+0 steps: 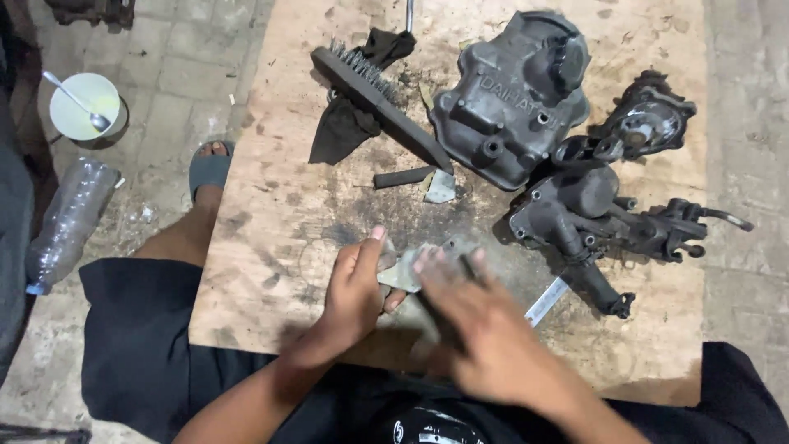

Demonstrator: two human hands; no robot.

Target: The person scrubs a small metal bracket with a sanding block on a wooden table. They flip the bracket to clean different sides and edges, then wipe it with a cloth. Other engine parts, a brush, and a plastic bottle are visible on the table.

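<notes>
Right hand is motion-blurred, its grip indeterminate. Left hand pinches a small, flat, grimy grey metal plate, partly hidden by fingers, on the plywood board.

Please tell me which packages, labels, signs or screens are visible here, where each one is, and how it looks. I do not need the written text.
Dark grey cast metal engine cover: far side of the plywood board, raised lettering moulded on top.
Clear crumpled plastic bottle: on the paved floor at left, blue cap, no label visible.
White narrow strip: on the board beside the right hand, small dark markings, possibly a ruler.
No screens or signs.
</notes>
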